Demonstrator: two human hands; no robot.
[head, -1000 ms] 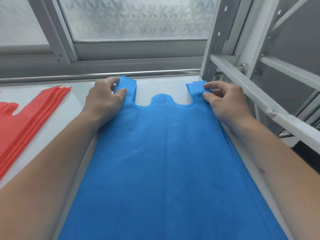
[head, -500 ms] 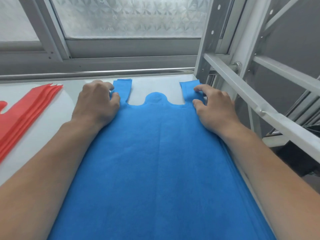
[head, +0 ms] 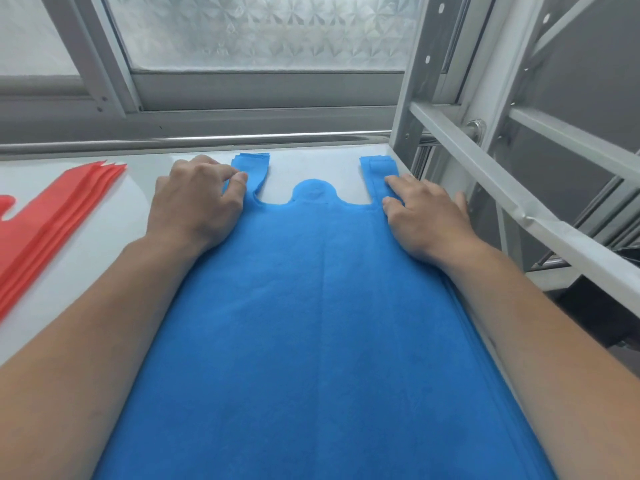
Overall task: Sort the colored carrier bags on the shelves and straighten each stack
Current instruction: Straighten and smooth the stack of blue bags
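Centrally, the left hand [head: 194, 202] pinched the blue bag stack [head: 322, 323] at its left handle [head: 251, 171]; the right hand [head: 427, 216] pressed flat, fingers spread.

blue bag stacks [head: 322, 323]: 1, two handles showing | red bag stacks [head: 45, 223]: 1, bag count unclear; several fanned edges | hands: 2, left hand [head: 195, 202]; right hand [head: 427, 216] | shelf [head: 104, 220]: 1 | frosted window [head: 263, 29]: 1

Two bare forearms, no sleeves, rings or watch.
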